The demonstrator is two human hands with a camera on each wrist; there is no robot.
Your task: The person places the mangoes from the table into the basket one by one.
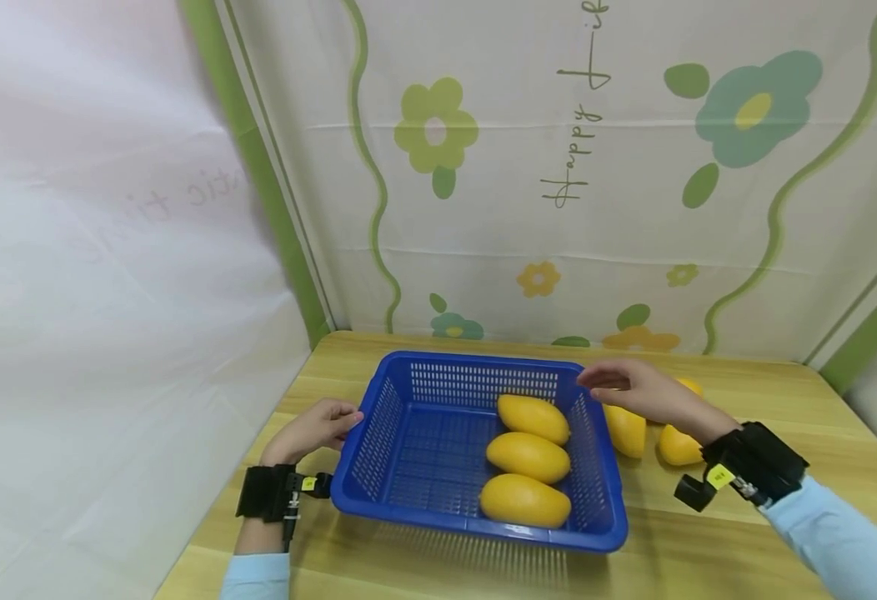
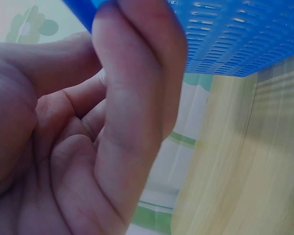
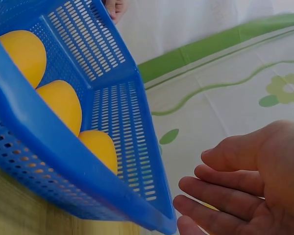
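Observation:
A blue plastic basket with slotted walls stands on the table. Three yellow mangoes lie in a row along its right side, also visible in the right wrist view as mangoes. My left hand pinches the basket's left rim between thumb and bent fingers; the left wrist view shows this hand close up against the blue rim. By the back right corner, my right hand hovers with relaxed, slightly bent fingers and holds nothing. In the right wrist view its fingers appear apart from the rim.
Right of the basket, more mangoes lie on the wooden table, one mango close to the basket wall and another mango partly behind my right wrist. A flower-printed curtain hangs behind the table, and a white sheet hangs at left.

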